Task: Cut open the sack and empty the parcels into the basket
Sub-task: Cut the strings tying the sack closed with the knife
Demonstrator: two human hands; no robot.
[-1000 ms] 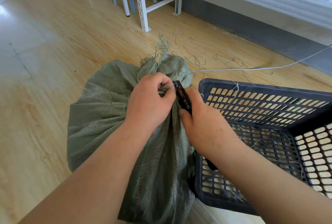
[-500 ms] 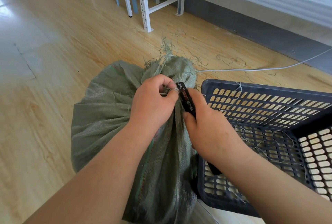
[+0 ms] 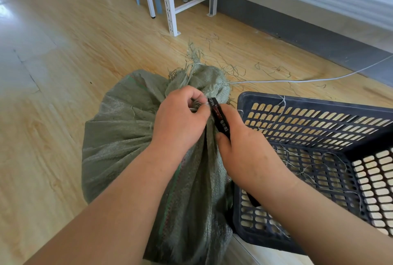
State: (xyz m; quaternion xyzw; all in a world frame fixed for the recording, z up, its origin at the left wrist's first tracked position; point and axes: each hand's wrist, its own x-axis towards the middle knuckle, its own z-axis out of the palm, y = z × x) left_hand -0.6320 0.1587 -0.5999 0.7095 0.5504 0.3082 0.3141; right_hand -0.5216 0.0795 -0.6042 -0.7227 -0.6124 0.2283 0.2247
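One white cable (image 3: 297, 81) crosses floor behind basket (image 3: 319, 103), sack (image 3: 119, 133).

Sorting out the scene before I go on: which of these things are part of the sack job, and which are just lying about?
Part of the job:
- green woven sack, neck tied
- black cutter, held in the right hand
- left hand, pinching the tie at the neck
- dark plastic basket, no parcels visible

Lying about:
- white cable
- loose threads on the floor
- white rack legs
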